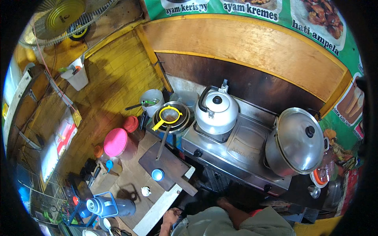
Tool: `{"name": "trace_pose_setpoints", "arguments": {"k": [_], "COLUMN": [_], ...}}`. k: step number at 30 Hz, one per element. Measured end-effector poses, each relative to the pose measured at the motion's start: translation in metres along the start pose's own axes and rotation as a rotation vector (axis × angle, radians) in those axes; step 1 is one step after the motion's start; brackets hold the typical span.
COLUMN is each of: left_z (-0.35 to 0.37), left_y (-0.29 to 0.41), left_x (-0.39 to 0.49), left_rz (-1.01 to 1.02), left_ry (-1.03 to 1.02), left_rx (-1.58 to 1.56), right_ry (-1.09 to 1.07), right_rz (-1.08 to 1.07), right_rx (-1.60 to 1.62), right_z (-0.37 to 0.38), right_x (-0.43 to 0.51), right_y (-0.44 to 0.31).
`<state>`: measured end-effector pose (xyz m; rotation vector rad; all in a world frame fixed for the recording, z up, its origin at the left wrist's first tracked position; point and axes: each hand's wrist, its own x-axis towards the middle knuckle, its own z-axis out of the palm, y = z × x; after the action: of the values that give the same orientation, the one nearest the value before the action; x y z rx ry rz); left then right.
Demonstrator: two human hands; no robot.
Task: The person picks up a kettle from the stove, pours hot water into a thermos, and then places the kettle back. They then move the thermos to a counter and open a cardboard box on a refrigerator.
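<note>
My left hand [172,216] is at the bottom, its fingers curled beside the pale front edge of the wooden table [158,211]. A small dark thing shows at its fingers; whether it is held cannot be told. My right hand is out of view. Before me, grey-green cloth [206,222] covers my lap, with a bare limb beside it, seemingly a leg. On the table lie a wooden cutting board [162,162] bearing a blue-rimmed cup or lid [157,175], a crumpled white scrap [146,191] and a blue bottle with a handle [124,207].
An aluminium kettle [217,115] and a large lidded pot [298,141] stand on a steel gas stove [245,147]. Left of it, a yellow strainer [170,116] rests over stacked pans. A pink-lidded tub [116,142] and jars stand farther left. A fan [63,17] is at upper left.
</note>
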<state>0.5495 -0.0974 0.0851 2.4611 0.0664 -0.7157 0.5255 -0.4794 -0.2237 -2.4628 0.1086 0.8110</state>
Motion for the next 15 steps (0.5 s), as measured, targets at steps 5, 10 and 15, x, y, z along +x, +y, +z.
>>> {"name": "trace_pose_setpoints", "arguments": {"k": [5, 10, 15], "left_z": [0.031, 0.064, 0.073], "left_y": [-0.046, -0.105, -0.128], "left_x": [-0.004, -0.02, -0.048], "left_rz": [-0.141, -0.314, -0.349], "left_ry": [-0.011, -0.028, 0.039], "left_rx": [0.063, -0.01, -0.143], "right_ry": [-0.066, -0.115, -0.129], "right_rz": [0.306, 0.32, 0.368], "right_rx": [0.385, 0.412, 0.43], "right_z": [-0.039, -0.065, -0.053], "right_x": [-0.016, -0.021, -0.014], "right_y": [-0.06, -0.069, -0.048]}}
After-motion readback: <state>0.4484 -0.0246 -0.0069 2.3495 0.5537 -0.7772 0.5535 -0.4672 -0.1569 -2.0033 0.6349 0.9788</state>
